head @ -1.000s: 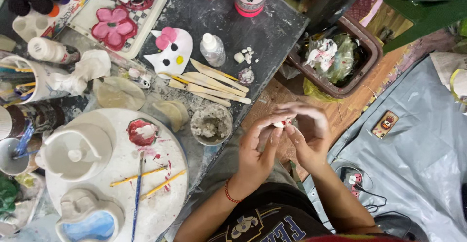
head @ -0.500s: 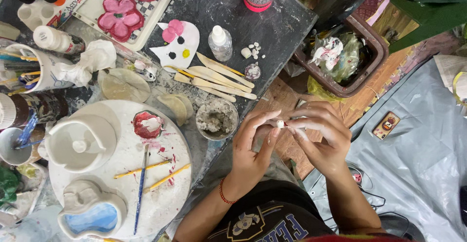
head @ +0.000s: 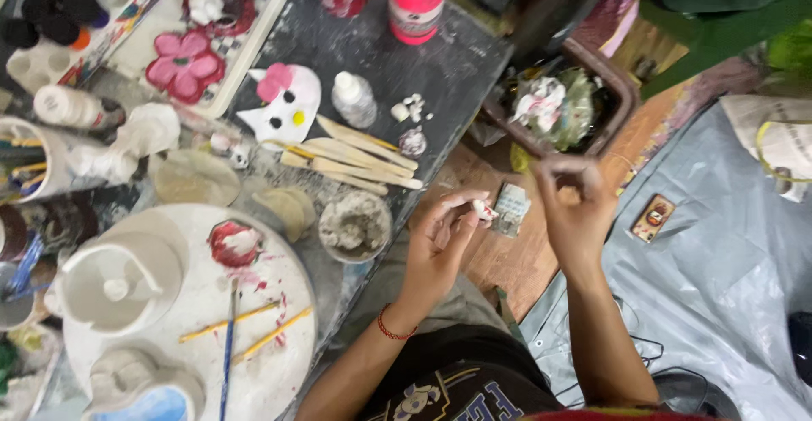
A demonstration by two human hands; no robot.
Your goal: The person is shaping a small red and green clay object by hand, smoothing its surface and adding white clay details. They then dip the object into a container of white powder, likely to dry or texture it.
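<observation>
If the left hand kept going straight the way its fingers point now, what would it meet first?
The left hand, holding a small white clay bit, points up and right. Likely first is the small grey square card on the brown wooden floor, though depth is unclear.

Pink-bowed white cat figure (head: 288,106), pink flower piece (head: 183,66), red bracelet (head: 394,330), grey tarp (head: 727,286).

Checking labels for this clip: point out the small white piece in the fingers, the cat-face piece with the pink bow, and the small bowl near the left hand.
White piece (head: 484,210), head view, its middle.
Cat face (head: 288,108), head view, white cheek area.
Bowl (head: 355,224), head view, its grey contents.
</observation>
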